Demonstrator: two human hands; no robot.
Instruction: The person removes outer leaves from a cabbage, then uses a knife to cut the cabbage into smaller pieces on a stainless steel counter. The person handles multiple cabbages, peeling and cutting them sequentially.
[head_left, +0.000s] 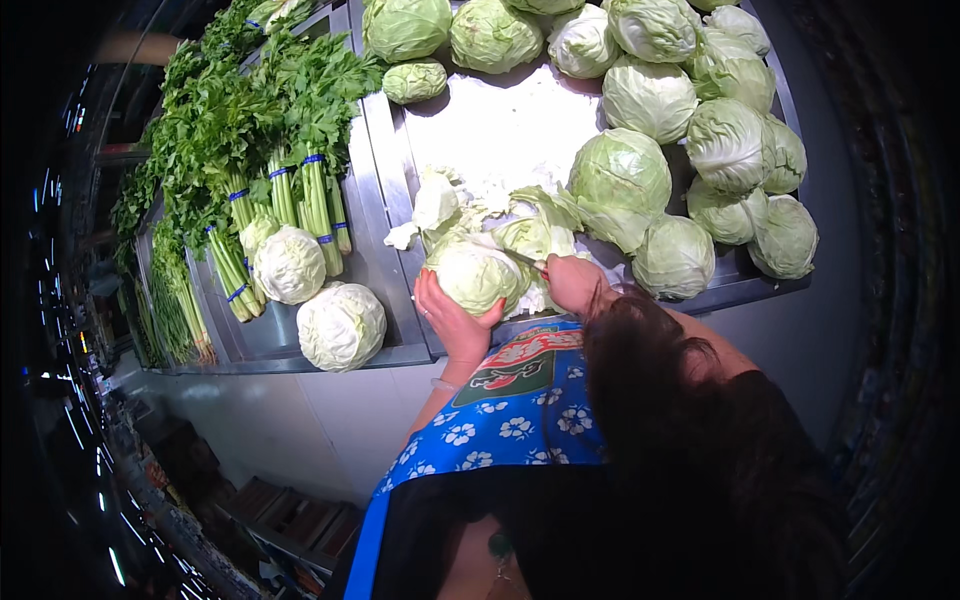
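A pale green cabbage (474, 271) rests near the front edge of the metal display counter. My left hand (455, 313) cups its near left side, with the fingers along the left and the thumb at the front. In my right hand (576, 283) is a knife (525, 259), its blade pointing left and meeting the cabbage's upper right side. Part of the handle is hidden by my fingers. Loose outer cabbage leaves (541, 229) lie just behind and to the right of it, and torn leaf pieces (435, 201) lie behind on the left.
Several whole cabbages (651, 97) are piled along the back and right. Bunches of celery (315, 187) with blue bands fill the left section, beyond two trimmed cabbages (341, 326) at the front. A metal divider (394, 172) separates the sections. Another person's arm (139, 47) shows at upper left.
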